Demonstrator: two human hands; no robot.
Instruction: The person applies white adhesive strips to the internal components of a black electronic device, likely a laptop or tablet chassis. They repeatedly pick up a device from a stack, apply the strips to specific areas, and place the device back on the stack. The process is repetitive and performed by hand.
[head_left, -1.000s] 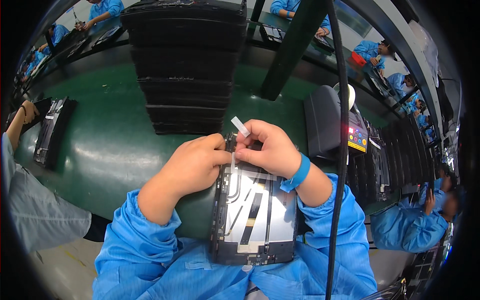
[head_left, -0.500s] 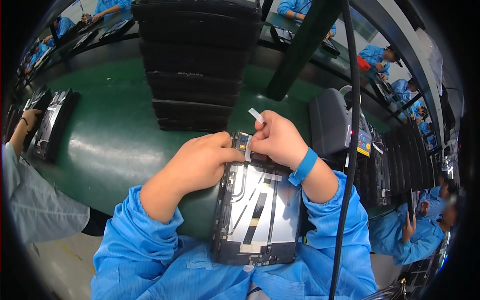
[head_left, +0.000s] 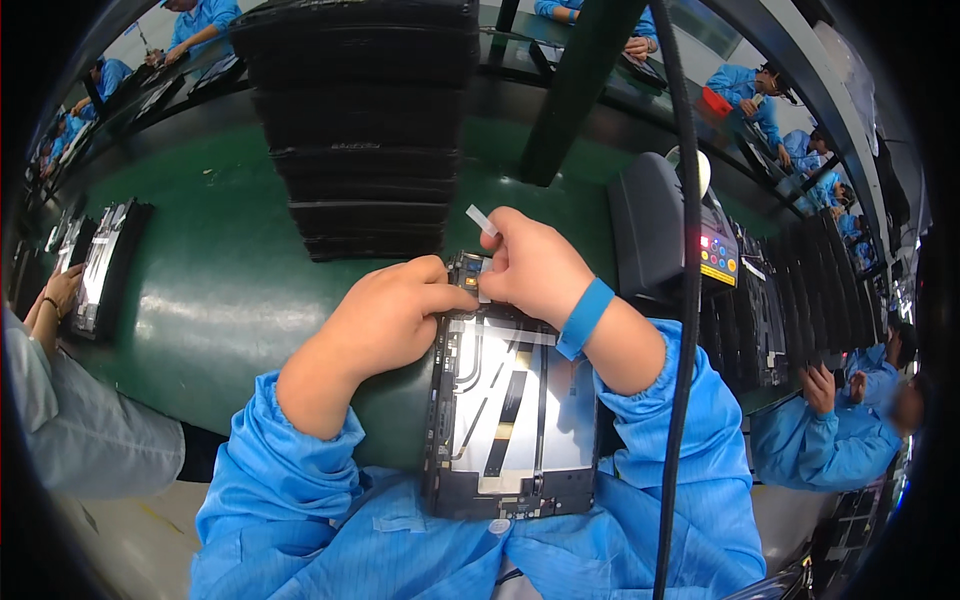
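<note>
An opened tablet (head_left: 565, 440) lies before me, its near edge against my blue smock. Its inside shows a silver panel, black flat cables and a dark board at the far end. My left hand (head_left: 385, 312) is closed at the far left edge, with a finger pressing on the board. My right hand (head_left: 540, 268), with a blue wristband, pinches a narrow white strip (head_left: 480, 220); one end sticks up above the fingers. A white piece also shows between my fingertips at the board; I cannot tell whether both belong to one strip.
A tall stack of black trays (head_left: 360, 150) stands on the green table (head_left: 200, 260). A grey machine with coloured buttons (head_left: 650, 230) is at the right, near more dark trays (head_left: 800, 300). A black cable (head_left: 688, 330) hangs in front. Co-workers sit around; one handles devices (head_left: 105, 260) at the left.
My right hand has shifted slightly left and away from me with the strip. My left hand keeps its place at the tablet's edge. The whole view has moved a little.
</note>
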